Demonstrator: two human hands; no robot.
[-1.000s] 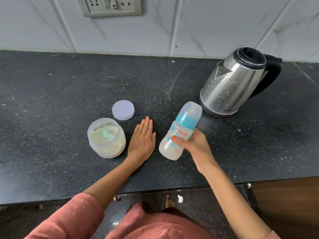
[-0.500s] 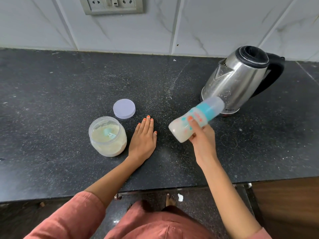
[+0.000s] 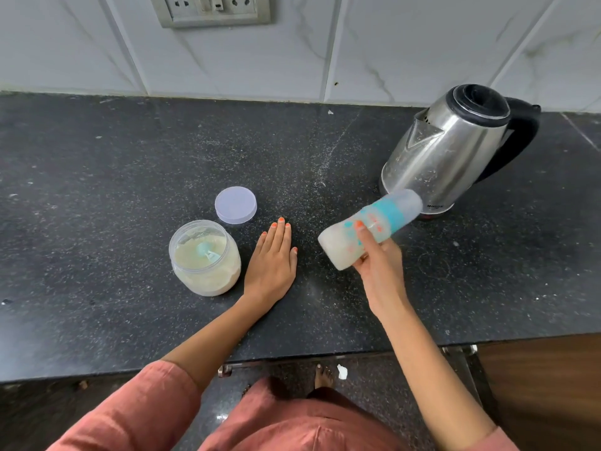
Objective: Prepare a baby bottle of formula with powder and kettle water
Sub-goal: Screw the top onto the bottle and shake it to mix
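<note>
While tilted, bottle (image 3: 385,215) (in right hand (image 3: 377,265))

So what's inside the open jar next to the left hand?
The jar holds pale powder, with a teal scoop lying on top of it. Whether anything lies buried under the powder's surface cannot be seen.

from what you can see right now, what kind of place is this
Most likely a home kitchen: a dark stone counter under wall tiles, a steel kettle and a wall socket.

Left hand (image 3: 271,262) flat, right hand (image 3: 377,266) raised, fingers curled
</note>
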